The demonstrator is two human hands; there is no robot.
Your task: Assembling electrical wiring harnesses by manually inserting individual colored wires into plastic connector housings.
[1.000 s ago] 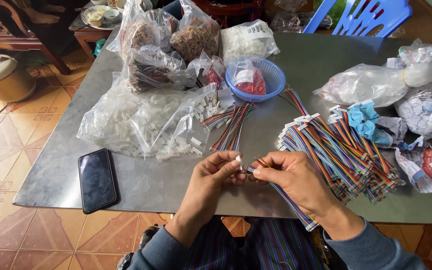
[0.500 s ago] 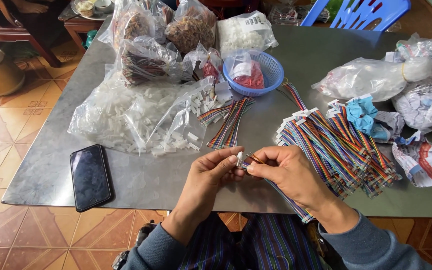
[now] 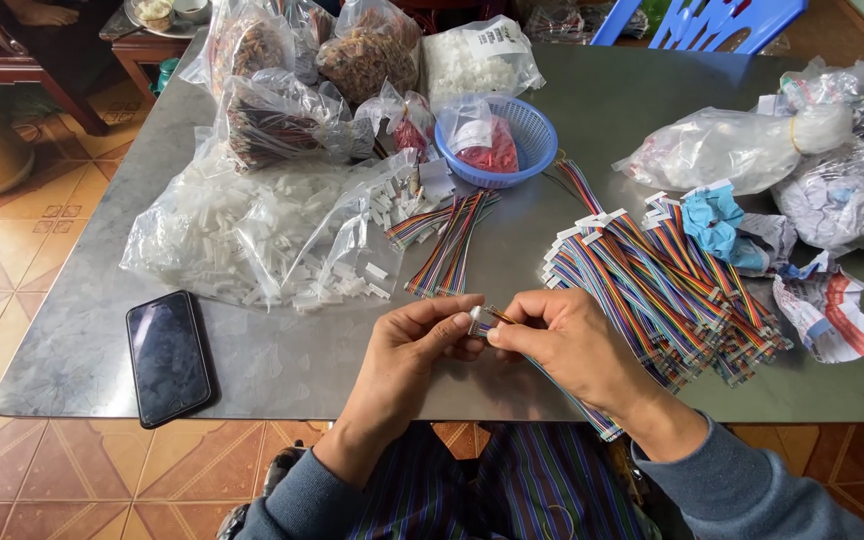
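Observation:
My left hand (image 3: 412, 352) pinches a small white plastic connector (image 3: 474, 318) at its fingertips. My right hand (image 3: 567, 345) holds a multicoloured ribbon cable (image 3: 577, 405) whose end meets the connector; the cable trails down past my wrist over the table edge. Both hands hover just above the near edge of the grey metal table (image 3: 282, 360). A pile of finished rainbow cables with white connectors (image 3: 662, 280) lies to the right of my hands. A few loose cables (image 3: 447, 245) lie just beyond them.
An open clear bag of white connectors (image 3: 252, 235) spreads at left. A black phone (image 3: 167, 355) lies at the near left. A blue basket (image 3: 497, 140) stands at the back. Several plastic bags (image 3: 732, 150) sit right and rear. A blue chair (image 3: 712, 20) stands behind.
The hands stay together at the table's near edge, with the connector and cable end turned slightly between the fingers. The camera view shifted a little.

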